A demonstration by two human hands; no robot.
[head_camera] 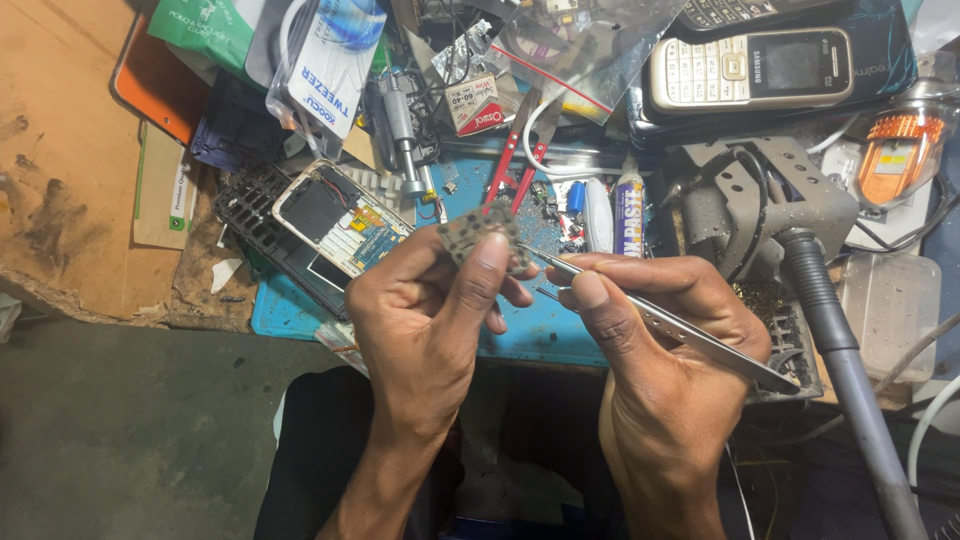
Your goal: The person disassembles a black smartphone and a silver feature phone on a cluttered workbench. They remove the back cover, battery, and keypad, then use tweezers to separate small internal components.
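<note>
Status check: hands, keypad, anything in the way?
Left hand pinching keypad. Right hand gripping tweezers, tips at keypad edge. Opened phone and red cutters lie behind, not in the way.

The tweezers [660, 325] are smooth, shiny metal. The small keypad sheet [480, 232] looks like matt grey rubber. The mat [540, 330] is matt blue, the cardboard [60, 150] rough, stained brown paper.

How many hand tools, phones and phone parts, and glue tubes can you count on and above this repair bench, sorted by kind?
Hand tools: 2, the metal tweezers in the right hand and the red-handled cutters.
Phones and parts: 3, the white keypad phone, the opened phone and the keypad piece in the left hand.
Glue tubes: 1, the white tube.
Total: 6.
</note>
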